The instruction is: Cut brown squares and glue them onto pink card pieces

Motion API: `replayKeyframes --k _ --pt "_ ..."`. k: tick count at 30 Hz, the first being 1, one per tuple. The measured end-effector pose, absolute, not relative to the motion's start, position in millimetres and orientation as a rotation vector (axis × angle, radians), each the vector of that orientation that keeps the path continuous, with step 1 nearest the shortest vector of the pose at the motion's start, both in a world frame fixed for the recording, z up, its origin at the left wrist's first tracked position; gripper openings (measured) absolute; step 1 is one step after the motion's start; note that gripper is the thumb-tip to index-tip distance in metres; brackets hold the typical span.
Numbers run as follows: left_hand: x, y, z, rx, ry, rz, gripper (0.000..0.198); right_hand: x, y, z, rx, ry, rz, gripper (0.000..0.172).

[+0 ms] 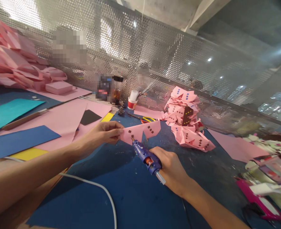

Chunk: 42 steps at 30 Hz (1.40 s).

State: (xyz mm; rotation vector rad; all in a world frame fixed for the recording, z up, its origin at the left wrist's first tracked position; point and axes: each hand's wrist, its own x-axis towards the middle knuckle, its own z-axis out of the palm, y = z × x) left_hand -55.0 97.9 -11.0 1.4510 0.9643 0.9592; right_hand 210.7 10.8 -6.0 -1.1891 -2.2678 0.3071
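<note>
Between the thumb and fingers of my left hand (109, 132) is the left end of a pink foam-like strip (140, 129), marked with small dark squares and notched along its lower edge. My right hand (170, 165) is wrapped round a blue hot glue gun (147, 158), with a clear glue stick jutting from its back end. The gun's nozzle is at the strip's face, near a dark square close to my left fingers. Whether the tip touches the strip, I cannot tell. Behind my right hand rises a stack of similar pink pieces (183, 111) with dark and blue squares.
Pink pieces (16, 54) are heaped at the far left, near a teal sheet (14, 111) and a blue sheet (23, 140). Scissors (142, 118), a paper cup (132, 103) and a jar (117, 90) stand or lie behind. A white cable (99, 184) crosses the front; clutter fills the right.
</note>
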Motion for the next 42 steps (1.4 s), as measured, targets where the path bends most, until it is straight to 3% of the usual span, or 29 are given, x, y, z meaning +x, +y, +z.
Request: replayKeyframes --k 42 --pt "-54.4 98.2 -10.3 1.408 0.945 0.989 0.031 211.6 10.7 -3.9 -1.159 -2.264 0.272 0.006"
